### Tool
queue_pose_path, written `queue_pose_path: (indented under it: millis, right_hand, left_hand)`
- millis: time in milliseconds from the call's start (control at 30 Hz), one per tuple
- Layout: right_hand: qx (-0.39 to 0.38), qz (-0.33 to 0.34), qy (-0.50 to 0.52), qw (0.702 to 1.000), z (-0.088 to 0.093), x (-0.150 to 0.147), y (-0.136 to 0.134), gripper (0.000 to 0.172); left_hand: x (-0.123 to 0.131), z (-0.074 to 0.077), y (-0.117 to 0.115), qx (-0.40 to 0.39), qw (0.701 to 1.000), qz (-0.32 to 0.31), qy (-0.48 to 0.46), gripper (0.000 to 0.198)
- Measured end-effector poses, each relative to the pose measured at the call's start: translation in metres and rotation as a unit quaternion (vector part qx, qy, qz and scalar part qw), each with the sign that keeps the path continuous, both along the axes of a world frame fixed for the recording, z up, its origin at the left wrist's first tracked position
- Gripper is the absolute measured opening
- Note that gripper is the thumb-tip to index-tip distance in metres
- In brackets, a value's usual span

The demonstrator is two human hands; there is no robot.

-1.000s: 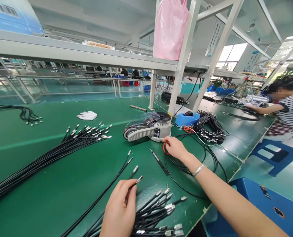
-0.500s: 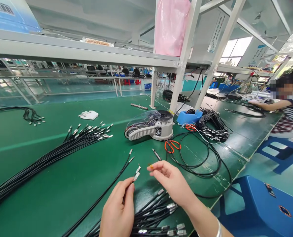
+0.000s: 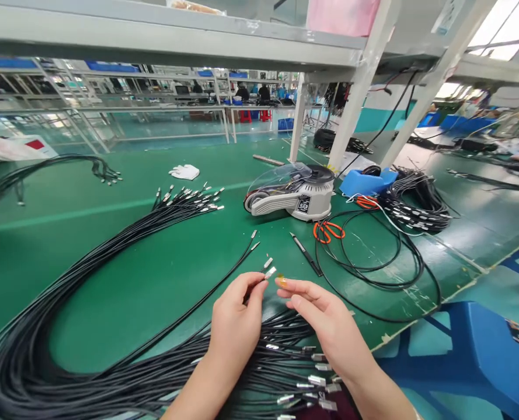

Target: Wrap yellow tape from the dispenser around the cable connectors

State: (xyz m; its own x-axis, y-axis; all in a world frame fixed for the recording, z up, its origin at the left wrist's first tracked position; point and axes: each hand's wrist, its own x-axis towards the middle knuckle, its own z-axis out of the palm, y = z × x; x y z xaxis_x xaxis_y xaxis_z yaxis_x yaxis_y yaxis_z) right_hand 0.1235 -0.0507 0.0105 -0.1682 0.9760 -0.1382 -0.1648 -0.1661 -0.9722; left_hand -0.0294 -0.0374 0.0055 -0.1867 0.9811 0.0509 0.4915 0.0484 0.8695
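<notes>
My left hand [image 3: 238, 315] is closed, pinching a black cable whose silver metal connector [image 3: 271, 272] sticks out past the thumb and index finger. Just behind it shows another small silver cable end [image 3: 268, 263]. A small piece of amber tape [image 3: 281, 281] clings to the index fingertip of my right hand [image 3: 335, 321], a short gap to the right of the connector. The right thumb sits lower, apart from the tape. Beneath both hands lies a thick bundle of black cables [image 3: 154, 373] with metal ends. Two cable ends [image 3: 253, 234] lie on the green table beyond my left hand.
A grey round tape dispenser [image 3: 314, 195] stands ahead, with a cutter knife [image 3: 306, 254] and orange-handled scissors [image 3: 329, 232] nearer. Looped black cables and a blue holder [image 3: 366, 182] lie right. A white glove [image 3: 184, 172] rests behind. Blue stools [image 3: 478, 350] stand beside the table.
The view has tilted down and turned left. My right hand has come nearer the connector held in my left hand, bringing the amber tape close to it.
</notes>
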Motion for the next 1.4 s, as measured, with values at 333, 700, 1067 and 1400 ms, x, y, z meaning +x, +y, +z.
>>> queue_pose_path:
  millis: [333, 700, 1067, 1400]
  right_hand:
    - [-0.001, 0.032, -0.028, 0.999, 0.006, -0.007, -0.002, 0.036]
    - [-0.016, 0.051, 0.020, 0.998, 0.011, -0.006, -0.003, 0.033]
    - [-0.021, 0.060, 0.066, 0.996, 0.014, -0.003, -0.007, 0.026]
    - [-0.031, 0.060, 0.076, 0.995, 0.016, -0.006, -0.006, 0.027]
  left_hand:
    - [0.001, 0.000, -0.001, 0.140, 0.989, -0.016, 0.047, 0.009]
    - [-0.003, -0.006, -0.003, 0.307, 0.942, -0.048, 0.128, 0.017]
    - [-0.006, -0.008, -0.002, 0.350, 0.924, -0.055, 0.143, 0.023]
    - [-0.004, -0.002, -0.004, 0.374, 0.906, -0.065, 0.190, 0.028]
